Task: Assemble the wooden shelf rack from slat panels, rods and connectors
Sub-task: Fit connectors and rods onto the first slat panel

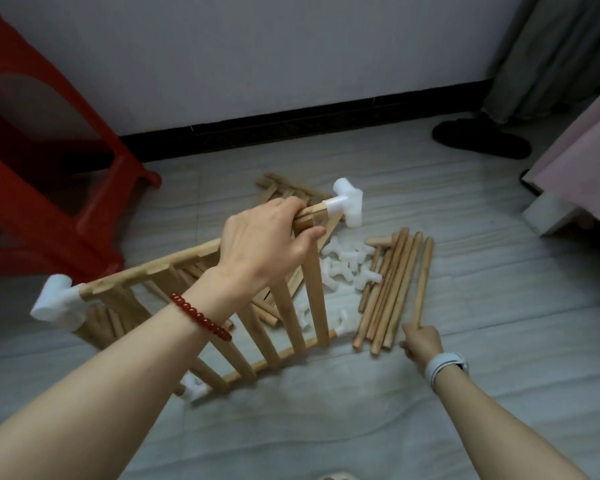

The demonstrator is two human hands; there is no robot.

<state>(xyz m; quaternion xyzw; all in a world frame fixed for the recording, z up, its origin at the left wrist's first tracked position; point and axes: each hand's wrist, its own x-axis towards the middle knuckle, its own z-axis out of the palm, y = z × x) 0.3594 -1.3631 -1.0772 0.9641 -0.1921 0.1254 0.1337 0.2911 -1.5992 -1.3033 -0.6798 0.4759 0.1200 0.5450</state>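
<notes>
Grey floor (326, 427): left hand (264, 244) fingers grip slat panel (201, 292); right hand (421, 341) pinches one rod (423, 278).

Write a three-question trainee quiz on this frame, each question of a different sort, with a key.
1. True or false: the left hand grips the slat panel by its top rail.
2. What is the right hand picking up? A) a loose rod B) a connector from the connector pile C) the red stool
3. What is fitted on the panel's upper right corner?

Key: 1 true. 2 A. 3 a white corner connector.
</notes>
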